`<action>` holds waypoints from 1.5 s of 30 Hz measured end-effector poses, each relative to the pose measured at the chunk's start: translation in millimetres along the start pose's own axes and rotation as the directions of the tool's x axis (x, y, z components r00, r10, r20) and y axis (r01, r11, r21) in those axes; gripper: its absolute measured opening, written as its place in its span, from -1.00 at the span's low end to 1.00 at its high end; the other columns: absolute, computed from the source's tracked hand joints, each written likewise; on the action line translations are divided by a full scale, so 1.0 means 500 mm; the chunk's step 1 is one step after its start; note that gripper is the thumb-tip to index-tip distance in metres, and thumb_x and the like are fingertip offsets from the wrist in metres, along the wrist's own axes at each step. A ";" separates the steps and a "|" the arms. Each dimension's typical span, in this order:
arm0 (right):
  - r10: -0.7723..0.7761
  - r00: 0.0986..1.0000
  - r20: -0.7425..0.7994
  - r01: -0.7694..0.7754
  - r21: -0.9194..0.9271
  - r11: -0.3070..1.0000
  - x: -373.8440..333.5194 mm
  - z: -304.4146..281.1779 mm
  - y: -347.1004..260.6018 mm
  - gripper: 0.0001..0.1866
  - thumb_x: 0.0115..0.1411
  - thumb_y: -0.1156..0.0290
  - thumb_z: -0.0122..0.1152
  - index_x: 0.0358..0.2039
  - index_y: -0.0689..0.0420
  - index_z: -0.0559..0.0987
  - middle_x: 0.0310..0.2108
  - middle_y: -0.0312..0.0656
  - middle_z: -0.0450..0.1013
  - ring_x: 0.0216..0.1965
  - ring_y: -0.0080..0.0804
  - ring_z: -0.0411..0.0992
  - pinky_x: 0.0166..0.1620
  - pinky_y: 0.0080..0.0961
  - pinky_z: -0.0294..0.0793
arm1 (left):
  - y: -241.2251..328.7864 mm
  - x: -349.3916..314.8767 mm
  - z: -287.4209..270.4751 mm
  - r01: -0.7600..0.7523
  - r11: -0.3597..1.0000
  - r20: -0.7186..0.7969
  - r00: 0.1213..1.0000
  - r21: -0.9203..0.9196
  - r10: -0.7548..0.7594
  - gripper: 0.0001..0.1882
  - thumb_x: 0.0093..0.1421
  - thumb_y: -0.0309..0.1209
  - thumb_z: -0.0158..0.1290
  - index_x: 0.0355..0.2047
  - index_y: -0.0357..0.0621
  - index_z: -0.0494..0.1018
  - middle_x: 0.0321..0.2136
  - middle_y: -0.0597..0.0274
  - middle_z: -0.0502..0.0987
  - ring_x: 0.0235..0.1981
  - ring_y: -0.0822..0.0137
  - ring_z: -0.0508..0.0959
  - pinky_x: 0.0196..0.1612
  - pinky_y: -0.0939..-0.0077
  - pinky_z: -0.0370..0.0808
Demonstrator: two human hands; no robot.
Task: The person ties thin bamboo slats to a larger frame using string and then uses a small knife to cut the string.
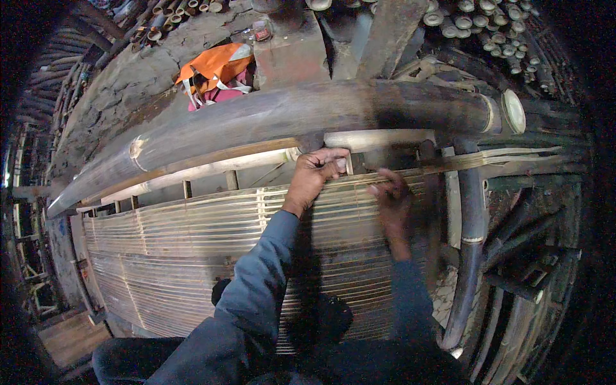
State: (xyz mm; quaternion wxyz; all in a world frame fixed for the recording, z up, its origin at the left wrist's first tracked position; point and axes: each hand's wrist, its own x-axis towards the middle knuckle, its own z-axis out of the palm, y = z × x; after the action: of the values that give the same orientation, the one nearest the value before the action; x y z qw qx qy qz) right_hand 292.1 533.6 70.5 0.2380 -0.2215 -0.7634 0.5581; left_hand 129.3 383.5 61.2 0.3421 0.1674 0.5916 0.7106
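Note:
A wide panel of thin bamboo strips (192,224) spreads in front of me, its strips running left to right. At its far edge, my left hand (314,178) is closed, thumb and fingers pinched on a short upright bamboo slat (349,163). To its right, my right hand (393,197) is smeared by motion over the top strips, its fingers bent; whether it holds anything is unclear. A bundle of loose strip ends (507,156) reaches out past the panel on the right.
A thick bamboo pole (256,115) crosses beyond the panel; a dark upright pole (472,224) stands on the right. An orange bag (215,66) lies behind. Stacked bamboo poles (478,22) fill the back right, with more bamboo (507,327) lower right.

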 end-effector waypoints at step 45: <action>0.531 0.818 -0.221 -0.330 0.576 0.748 0.068 -0.183 -0.118 -0.63 0.23 -0.05 0.29 -0.32 -0.01 0.51 -0.55 -0.41 0.36 -0.61 -0.66 0.30 -0.60 -0.67 0.20 | 0.428 -0.302 -0.075 -0.775 0.292 0.827 0.501 0.560 -0.256 -0.74 0.00 -0.34 0.17 -0.32 -0.19 0.47 -0.42 -0.02 0.49 -0.29 -0.01 0.52 -0.19 0.23 0.51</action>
State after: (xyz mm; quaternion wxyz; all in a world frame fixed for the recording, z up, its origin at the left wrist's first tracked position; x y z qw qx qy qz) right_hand 316.7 606.0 155.3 0.2898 -0.4244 -0.4535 0.7282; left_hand 150.9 238.7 281.8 0.2634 0.7451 0.5994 0.1271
